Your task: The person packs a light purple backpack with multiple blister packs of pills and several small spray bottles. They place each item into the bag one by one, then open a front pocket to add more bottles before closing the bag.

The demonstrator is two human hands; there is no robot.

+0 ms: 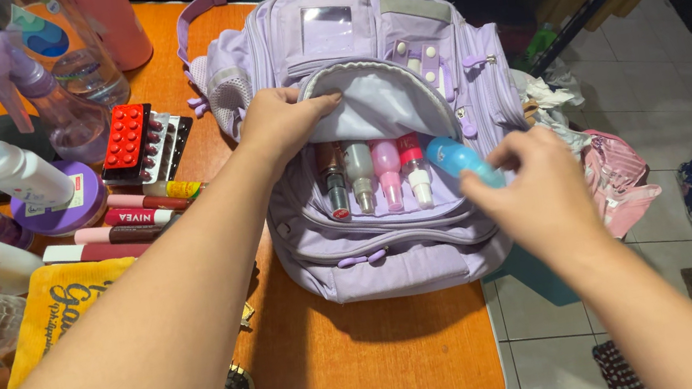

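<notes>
Orange wood is showing on the table (390, 354), and it is crowded with small things. At nine o'clock, on the far left, white bottles and a yellow cloth (59, 309) are lying close together. Just past them a purple spray bottle (39, 95) is standing tall, with a red pill pack (126, 138) and some lip balm sticks (141, 213) beside it.

In the middle, a purple backpack (372, 125) is lying on its back. The left hand (283, 121) is gripping the top flap of the front pocket and pulling it wide. Inside the pocket, four little bottles (375, 176) are standing in a neat row.

At three o'clock, the right hand (535, 192) is pinching a small blue bottle (461, 162) in its fingertips. The blue bottle is sitting at the right end of the pocket, just beside the row.

It looks like the person is packing the little bottles into the pocket. The next move probably needs a gentle push, so the blue bottle slides into its own spot and stands straight. The flap must be kept open for that.
</notes>
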